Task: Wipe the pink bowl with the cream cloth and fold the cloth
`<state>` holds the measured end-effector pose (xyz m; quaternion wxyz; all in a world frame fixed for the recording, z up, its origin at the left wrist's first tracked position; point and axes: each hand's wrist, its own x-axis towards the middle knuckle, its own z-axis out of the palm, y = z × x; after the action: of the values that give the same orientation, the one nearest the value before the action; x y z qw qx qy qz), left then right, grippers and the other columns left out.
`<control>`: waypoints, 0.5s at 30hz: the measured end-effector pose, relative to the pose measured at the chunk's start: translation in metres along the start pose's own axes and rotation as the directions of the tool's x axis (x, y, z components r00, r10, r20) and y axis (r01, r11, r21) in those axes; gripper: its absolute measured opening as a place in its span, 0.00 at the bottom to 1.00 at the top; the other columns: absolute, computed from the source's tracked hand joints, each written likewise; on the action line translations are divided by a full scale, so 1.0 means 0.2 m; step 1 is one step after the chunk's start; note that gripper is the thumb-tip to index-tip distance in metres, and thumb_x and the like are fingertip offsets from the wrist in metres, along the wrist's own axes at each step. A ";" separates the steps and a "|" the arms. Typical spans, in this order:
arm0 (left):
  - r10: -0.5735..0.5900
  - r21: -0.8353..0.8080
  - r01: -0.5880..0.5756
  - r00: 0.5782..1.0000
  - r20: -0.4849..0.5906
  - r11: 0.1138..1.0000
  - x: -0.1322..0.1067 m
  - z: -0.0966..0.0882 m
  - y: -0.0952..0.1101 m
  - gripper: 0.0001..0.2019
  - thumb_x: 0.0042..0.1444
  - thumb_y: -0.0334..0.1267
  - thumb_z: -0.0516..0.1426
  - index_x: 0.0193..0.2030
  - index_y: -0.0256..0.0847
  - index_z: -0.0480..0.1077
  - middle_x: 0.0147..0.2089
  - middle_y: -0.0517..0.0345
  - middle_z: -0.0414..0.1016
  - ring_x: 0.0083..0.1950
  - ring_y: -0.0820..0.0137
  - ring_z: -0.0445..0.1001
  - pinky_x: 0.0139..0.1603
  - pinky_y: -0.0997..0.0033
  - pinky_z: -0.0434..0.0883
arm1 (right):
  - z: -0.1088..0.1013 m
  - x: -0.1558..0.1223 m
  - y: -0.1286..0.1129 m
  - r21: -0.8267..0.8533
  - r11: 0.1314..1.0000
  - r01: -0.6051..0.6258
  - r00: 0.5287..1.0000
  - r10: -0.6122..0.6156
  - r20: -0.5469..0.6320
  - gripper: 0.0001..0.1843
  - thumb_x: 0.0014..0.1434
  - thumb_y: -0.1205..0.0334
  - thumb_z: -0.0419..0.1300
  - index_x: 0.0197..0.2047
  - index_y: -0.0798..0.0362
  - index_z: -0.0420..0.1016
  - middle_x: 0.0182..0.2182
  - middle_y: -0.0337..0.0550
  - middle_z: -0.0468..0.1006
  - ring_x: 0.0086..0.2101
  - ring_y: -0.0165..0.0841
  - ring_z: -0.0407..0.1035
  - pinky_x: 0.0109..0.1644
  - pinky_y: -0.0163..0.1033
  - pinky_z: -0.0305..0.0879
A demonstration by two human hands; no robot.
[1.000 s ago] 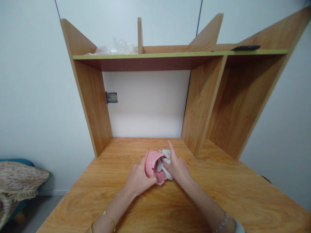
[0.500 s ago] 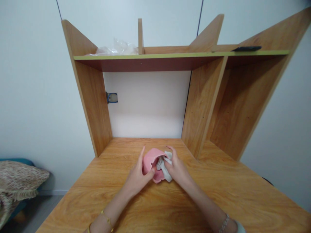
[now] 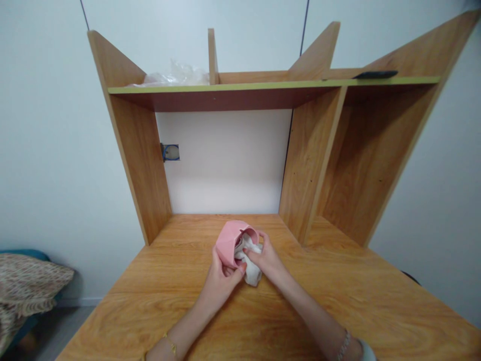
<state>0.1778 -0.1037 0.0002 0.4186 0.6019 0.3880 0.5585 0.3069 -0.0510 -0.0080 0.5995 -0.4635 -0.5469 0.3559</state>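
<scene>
A pink bowl (image 3: 230,239) is tipped on its side above the wooden desk (image 3: 263,321), its mouth turned right. My left hand (image 3: 221,277) grips the bowl from below, fingers curled round its rim. My right hand (image 3: 267,255) is closed on a crumpled white cloth (image 3: 251,263) and presses it into the bowl's opening. Part of the cloth hangs below the bowl.
A wooden hutch with upright panels (image 3: 308,155) stands at the back of the desk. Its top shelf (image 3: 263,84) carries a clear plastic bag (image 3: 176,76) and a dark flat object (image 3: 376,74). A patterned blanket (image 3: 26,281) lies at the far left.
The bowl has been lifted and turned, moving slightly up and left. My left hand shifted from the bowl's side to beneath it; my right hand worked the cloth deeper in.
</scene>
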 end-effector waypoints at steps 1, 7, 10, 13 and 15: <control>0.000 0.054 0.001 1.000 -0.015 0.999 0.00 0.00 0.01 0.20 0.46 0.41 0.58 0.42 0.40 0.54 0.32 0.62 0.67 0.31 0.75 0.68 0.31 0.76 0.66 | 0.00 0.00 0.00 -0.018 1.000 -0.017 1.000 0.017 0.000 0.31 0.35 0.60 0.61 0.45 0.53 0.55 0.28 0.39 0.74 0.29 0.35 0.70 0.34 0.38 0.65; 0.009 0.339 -0.020 0.999 0.034 0.941 -0.01 -0.02 0.05 0.21 0.44 0.39 0.58 0.43 0.38 0.56 0.25 0.66 0.67 0.20 0.78 0.62 0.20 0.79 0.59 | -0.07 0.00 -0.08 -0.336 0.941 -0.036 0.998 0.048 0.029 0.42 0.37 0.64 0.61 0.56 0.57 0.48 0.27 0.39 0.75 0.29 0.35 0.71 0.33 0.36 0.63; 0.031 0.406 -0.040 0.999 0.029 0.913 -0.01 -0.03 0.06 0.24 0.43 0.39 0.58 0.47 0.38 0.57 0.30 0.60 0.71 0.26 0.73 0.67 0.26 0.76 0.63 | -0.10 -0.01 -0.11 -0.552 0.833 0.015 0.999 0.010 0.042 0.42 0.41 0.65 0.59 0.59 0.57 0.46 0.27 0.41 0.75 0.29 0.35 0.70 0.30 0.33 0.60; 0.056 0.459 -0.063 0.998 0.030 0.886 -0.01 -0.04 0.06 0.24 0.43 0.41 0.58 0.48 0.39 0.57 0.36 0.55 0.72 0.33 0.68 0.71 0.33 0.73 0.65 | -0.12 -0.01 -0.11 -0.674 0.736 0.058 0.995 0.016 0.103 0.42 0.43 0.66 0.58 0.60 0.57 0.45 0.27 0.42 0.75 0.28 0.34 0.69 0.27 0.32 0.55; 0.058 0.498 -0.071 0.997 0.041 0.864 -0.01 -0.05 0.06 0.25 0.44 0.41 0.57 0.49 0.39 0.57 0.36 0.55 0.73 0.34 0.66 0.71 0.33 0.71 0.65 | -0.13 0.00 -0.11 -0.707 0.704 0.071 0.990 0.036 0.136 0.43 0.43 0.66 0.58 0.61 0.58 0.44 0.27 0.42 0.75 0.26 0.34 0.69 0.26 0.31 0.54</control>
<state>0.1678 -0.1087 0.0102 0.2348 0.7092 0.4936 0.4452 0.3299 -0.0627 0.0125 0.3386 -0.6272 -0.6865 0.1439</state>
